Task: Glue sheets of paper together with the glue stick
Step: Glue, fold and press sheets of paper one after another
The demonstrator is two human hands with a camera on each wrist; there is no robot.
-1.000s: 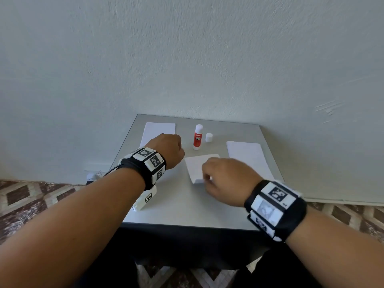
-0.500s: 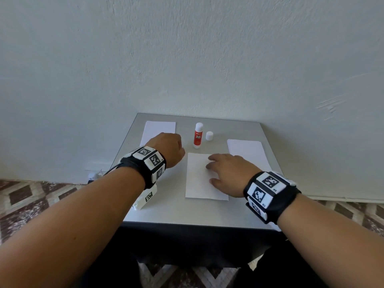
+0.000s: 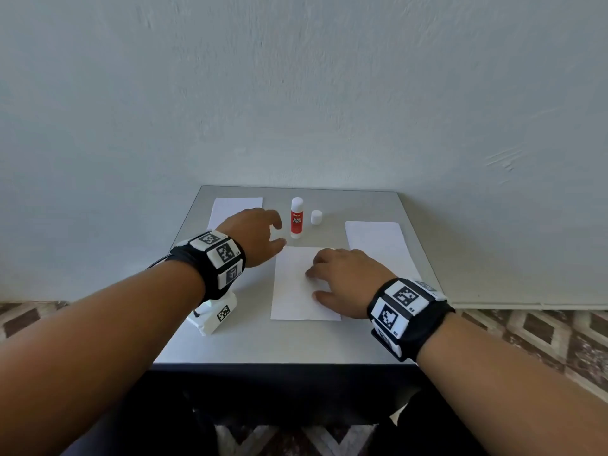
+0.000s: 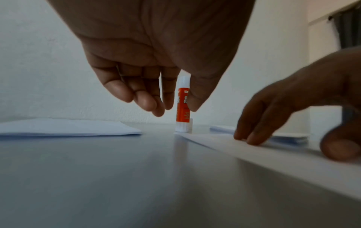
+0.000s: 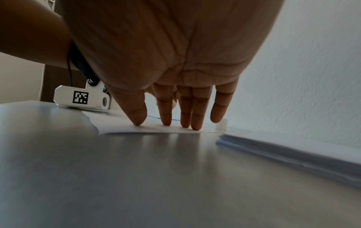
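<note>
A red and white glue stick (image 3: 296, 218) stands upright and uncapped at the back of the grey table (image 3: 279, 343), its white cap (image 3: 316, 217) just to its right. A single white sheet (image 3: 292, 301) lies flat mid-table. My right hand (image 3: 324, 281) rests on the sheet, its straight fingertips (image 5: 167, 123) pressing the paper down. My left hand (image 3: 279, 232) hovers just left of the glue stick with thumb and fingers (image 4: 144, 101) spread, holding nothing. In the left wrist view the glue stick (image 4: 182, 108) shows between thumb and fingers, untouched.
One stack of white paper (image 3: 235, 209) lies at the back left of the table and another stack (image 3: 378, 240) at the right. A plain wall stands right behind the table. Patterned floor tiles (image 3: 526, 330) show past the table's edges.
The right hand held a lifted sheet a second ago and has laid it flat under straight fingers. The left hand has uncurled from a fist and moved towards the glue stick.
</note>
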